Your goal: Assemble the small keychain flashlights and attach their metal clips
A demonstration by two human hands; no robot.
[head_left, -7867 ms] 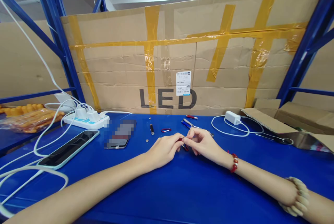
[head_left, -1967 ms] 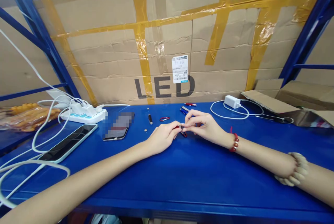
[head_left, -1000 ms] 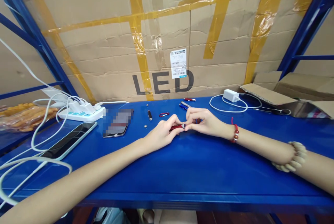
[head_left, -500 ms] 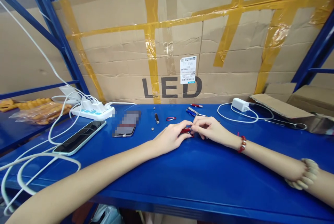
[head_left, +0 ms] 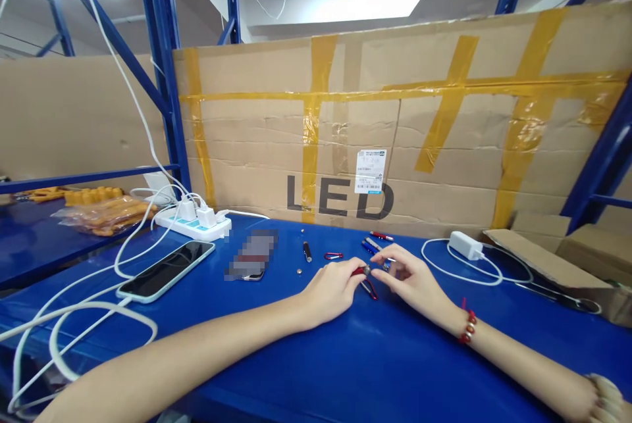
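My left hand (head_left: 330, 286) rests on the blue shelf top (head_left: 345, 357) and pinches a small red pen-shaped light (head_left: 359, 272) by its body. A red clip loop (head_left: 369, 289) hangs from it onto the shelf. My right hand (head_left: 412, 278) sits just right of the light's metal tip, fingers curled and slightly apart; whether it touches the tip I cannot tell. A red bead bracelet (head_left: 467, 327) is on my right wrist.
Behind my hands lie a black cylinder (head_left: 307, 251), a red carabiner (head_left: 333, 256), a small button cell (head_left: 299, 271) and several pens (head_left: 376, 241). A phone (head_left: 166, 270), power strip (head_left: 193, 223) and white cables (head_left: 74, 318) are left. A white charger (head_left: 465, 245) and taped LED cardboard (head_left: 395, 140) stand behind.
The camera has tilted up and swung left. My right hand has drawn slightly back from the light's tip and its fingers have loosened. My left hand still grips the red light.
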